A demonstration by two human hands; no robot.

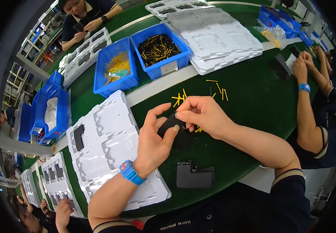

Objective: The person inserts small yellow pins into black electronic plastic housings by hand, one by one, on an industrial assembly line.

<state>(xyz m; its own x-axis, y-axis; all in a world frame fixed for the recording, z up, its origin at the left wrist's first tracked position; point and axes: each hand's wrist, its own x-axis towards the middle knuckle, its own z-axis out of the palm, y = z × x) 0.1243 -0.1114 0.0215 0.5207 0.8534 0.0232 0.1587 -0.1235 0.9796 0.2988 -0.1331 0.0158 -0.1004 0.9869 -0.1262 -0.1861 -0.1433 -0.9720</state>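
Note:
My left hand (152, 143) grips a flat black part (170, 123) between thumb and fingers, tilted above the green table. At the part's upper edge, my right hand (208, 116) pinches thumb against forefinger; whatever lies between the tips is too small to make out. Thin yellow strips (219, 88) are scattered on the table just beyond my hands. Nearer to me lies an L-shaped black part (193, 179). Under my left forearm is a white moulded tray (115, 134), with one black part (78, 138) in a recess.
Ahead stand a blue bin (105, 91) of yellow strips and another blue bin (182, 62) of black-and-yellow pieces. White trays (218, 27) are stacked beyond. Co-workers sit across, left and right; one person's forearm (306, 108) reaches over the table's right edge.

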